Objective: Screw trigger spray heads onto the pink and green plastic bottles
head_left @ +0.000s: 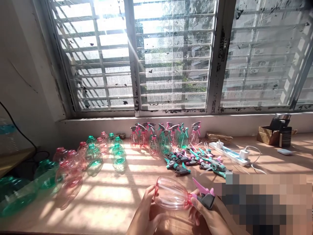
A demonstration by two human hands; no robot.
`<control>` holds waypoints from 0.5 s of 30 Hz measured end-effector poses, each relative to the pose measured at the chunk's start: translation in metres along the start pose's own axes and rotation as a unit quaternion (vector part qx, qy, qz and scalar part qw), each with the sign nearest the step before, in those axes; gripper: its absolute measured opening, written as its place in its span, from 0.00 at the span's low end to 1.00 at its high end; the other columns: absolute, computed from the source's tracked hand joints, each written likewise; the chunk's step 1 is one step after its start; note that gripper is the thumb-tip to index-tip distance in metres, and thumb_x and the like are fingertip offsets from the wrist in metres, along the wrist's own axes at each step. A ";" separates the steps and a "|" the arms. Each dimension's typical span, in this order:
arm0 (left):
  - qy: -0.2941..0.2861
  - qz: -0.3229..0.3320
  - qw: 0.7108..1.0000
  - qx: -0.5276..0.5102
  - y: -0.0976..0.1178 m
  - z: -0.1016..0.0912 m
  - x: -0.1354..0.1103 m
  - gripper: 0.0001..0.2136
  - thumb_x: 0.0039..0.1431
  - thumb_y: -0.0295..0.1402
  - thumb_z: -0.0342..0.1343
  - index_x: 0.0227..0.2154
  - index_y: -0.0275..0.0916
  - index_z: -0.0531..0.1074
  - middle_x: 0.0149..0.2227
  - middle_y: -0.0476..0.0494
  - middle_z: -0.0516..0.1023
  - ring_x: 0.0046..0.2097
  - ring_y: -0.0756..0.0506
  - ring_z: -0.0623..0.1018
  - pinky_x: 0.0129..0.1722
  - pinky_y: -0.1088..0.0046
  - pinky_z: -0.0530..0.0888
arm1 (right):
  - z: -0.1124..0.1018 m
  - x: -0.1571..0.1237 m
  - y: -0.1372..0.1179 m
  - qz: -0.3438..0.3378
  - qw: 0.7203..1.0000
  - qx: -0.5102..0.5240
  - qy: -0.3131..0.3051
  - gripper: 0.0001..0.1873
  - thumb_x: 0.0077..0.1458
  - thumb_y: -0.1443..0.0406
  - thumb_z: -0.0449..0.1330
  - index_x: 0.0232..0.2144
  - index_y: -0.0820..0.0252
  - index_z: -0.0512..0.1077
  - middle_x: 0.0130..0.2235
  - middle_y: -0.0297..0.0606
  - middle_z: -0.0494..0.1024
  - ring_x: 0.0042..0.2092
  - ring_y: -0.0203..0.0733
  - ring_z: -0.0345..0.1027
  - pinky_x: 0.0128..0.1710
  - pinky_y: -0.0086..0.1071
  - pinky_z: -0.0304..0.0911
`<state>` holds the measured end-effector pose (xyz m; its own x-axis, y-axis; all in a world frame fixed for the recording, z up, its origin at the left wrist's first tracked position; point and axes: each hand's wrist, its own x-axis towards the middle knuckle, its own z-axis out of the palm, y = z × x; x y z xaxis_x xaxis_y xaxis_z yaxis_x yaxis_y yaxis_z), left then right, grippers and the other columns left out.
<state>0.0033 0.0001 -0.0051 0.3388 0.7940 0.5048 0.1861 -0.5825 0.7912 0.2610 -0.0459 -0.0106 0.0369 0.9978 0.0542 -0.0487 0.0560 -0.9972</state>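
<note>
Nearest me, at the bottom of the frame, are two bare hands. The right hand (201, 210) has its grip clamped on the neck end of a clear pink, egg-shaped plastic bottle (171, 193), thumb just beside the collar of a pink-and-grey plastic trigger spray head (206, 197). The left hand (146, 209) curves around the base; its thumb sits low, and I can't tell whether that grip is pressing or merely cradling.

The bottle lies sideways between the hands, lower centre of the frame, above the wooden table (132, 192). It looks empty, so I expect it to be very light, with thin walls that flex under a squeeze and a smooth, rather slippery curve. I'd take the belly with spread fingers and keep the firm pinch for the stiffer neck, clear of the trigger.

The right fingertips behind the neck are hidden from me, as is how far the collar is seated. A pixelated block covers the lower right, the large green plastic bottle (17, 197) is cut off by the left edge, and glare washes out the upper-left window panes (112, 19).
</note>
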 end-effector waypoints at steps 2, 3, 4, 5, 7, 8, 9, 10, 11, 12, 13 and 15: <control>-0.011 0.012 1.000 0.019 0.003 -0.005 0.000 0.29 0.59 0.49 0.63 0.62 0.49 0.67 0.67 0.35 0.66 0.58 0.32 0.76 0.59 0.56 0.74 | 0.001 -0.001 -0.002 -0.019 1.000 -0.002 0.004 0.27 0.55 0.41 0.63 0.25 0.57 0.80 0.23 0.34 0.78 0.27 0.41 0.68 0.32 0.32 0.63; -0.010 0.012 1.000 0.019 0.007 -0.007 0.000 0.27 0.61 0.49 0.61 0.61 0.48 0.67 0.67 0.35 0.66 0.60 0.32 0.74 0.61 0.56 0.73 | 0.002 -0.001 -0.003 -0.025 1.000 -0.004 0.004 0.26 0.55 0.42 0.64 0.24 0.58 0.79 0.23 0.34 0.78 0.27 0.41 0.68 0.32 0.32 0.63; -0.003 0.007 1.000 0.017 0.012 -0.009 0.000 0.24 0.64 0.48 0.57 0.60 0.47 0.69 0.66 0.35 0.67 0.62 0.33 0.73 0.62 0.57 0.72 | 0.002 -0.001 -0.003 -0.025 1.000 -0.003 0.001 0.26 0.55 0.43 0.64 0.25 0.58 0.79 0.22 0.35 0.78 0.26 0.41 0.69 0.31 0.32 0.63; 0.007 -0.003 1.000 0.016 0.016 -0.010 0.000 0.21 0.67 0.47 0.54 0.59 0.47 0.70 0.65 0.36 0.69 0.63 0.34 0.72 0.62 0.58 0.72 | 0.003 -0.001 -0.003 -0.020 1.000 0.001 -0.003 0.26 0.55 0.43 0.65 0.25 0.59 0.79 0.22 0.35 0.78 0.26 0.41 0.69 0.30 0.32 0.62; 0.023 -0.020 0.999 0.022 0.022 -0.009 0.000 0.18 0.69 0.45 0.53 0.57 0.47 0.72 0.64 0.38 0.71 0.64 0.35 0.71 0.63 0.60 0.71 | 0.004 0.002 -0.002 -0.004 1.000 0.018 -0.014 0.27 0.54 0.42 0.65 0.28 0.60 0.79 0.22 0.37 0.80 0.24 0.41 0.69 0.27 0.31 0.61; 0.029 -0.023 0.999 0.028 0.023 -0.008 0.000 0.18 0.69 0.45 0.53 0.58 0.48 0.72 0.64 0.39 0.71 0.65 0.35 0.71 0.64 0.61 0.71 | 0.005 0.003 -0.002 -0.002 0.999 0.032 -0.017 0.27 0.53 0.41 0.65 0.29 0.60 0.79 0.24 0.38 0.81 0.24 0.41 0.69 0.26 0.31 0.61; 0.032 -0.020 0.999 0.032 0.021 -0.006 0.000 0.19 0.68 0.45 0.54 0.60 0.50 0.71 0.65 0.40 0.70 0.66 0.35 0.70 0.64 0.61 0.71 | 0.005 0.004 -0.001 -0.006 0.999 0.045 -0.017 0.27 0.53 0.41 0.65 0.30 0.60 0.78 0.25 0.39 0.81 0.23 0.41 0.70 0.24 0.31 0.61; 0.033 -0.013 0.999 0.035 0.018 -0.005 0.000 0.21 0.68 0.45 0.55 0.61 0.51 0.70 0.66 0.40 0.69 0.66 0.35 0.69 0.64 0.60 0.70 | 0.004 0.004 -0.001 -0.012 0.999 0.051 -0.014 0.27 0.53 0.41 0.64 0.29 0.59 0.77 0.26 0.38 0.81 0.23 0.41 0.70 0.24 0.31 0.61; 0.033 -0.002 0.999 0.035 0.014 -0.004 0.000 0.22 0.68 0.45 0.55 0.62 0.53 0.69 0.67 0.40 0.69 0.67 0.35 0.69 0.64 0.60 0.71 | 0.003 0.005 0.000 -0.016 0.999 0.051 -0.011 0.27 0.54 0.40 0.64 0.28 0.59 0.77 0.25 0.38 0.81 0.23 0.41 0.70 0.24 0.31 0.62; 0.032 0.010 0.999 0.033 0.009 -0.004 -0.001 0.22 0.68 0.45 0.54 0.63 0.54 0.68 0.67 0.40 0.68 0.66 0.35 0.69 0.64 0.60 0.72 | 0.003 0.005 0.000 -0.018 0.999 0.046 -0.008 0.28 0.54 0.39 0.63 0.28 0.58 0.77 0.24 0.37 0.80 0.23 0.41 0.70 0.25 0.31 0.62; 0.026 0.024 0.999 0.032 0.005 -0.004 -0.001 0.22 0.68 0.45 0.54 0.64 0.54 0.67 0.67 0.40 0.69 0.66 0.35 0.70 0.63 0.59 0.72 | 0.002 0.005 0.000 -0.014 0.999 0.038 -0.006 0.29 0.54 0.38 0.62 0.27 0.58 0.77 0.22 0.35 0.79 0.23 0.41 0.69 0.26 0.32 0.62; 0.010 0.045 0.998 0.041 0.000 -0.007 -0.002 0.24 0.67 0.44 0.57 0.65 0.54 0.66 0.66 0.39 0.68 0.65 0.35 0.72 0.64 0.56 0.71 | 0.001 0.004 -0.001 0.000 1.000 0.019 -0.009 0.31 0.51 0.36 0.61 0.25 0.57 0.77 0.19 0.33 0.76 0.23 0.42 0.69 0.27 0.33 0.63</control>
<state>-0.0037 -0.0006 -0.0038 0.3397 0.7403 0.5801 0.2314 -0.6636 0.7114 0.2597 -0.0417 -0.0095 0.0181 0.9983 0.0557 -0.0860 0.0571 -0.9947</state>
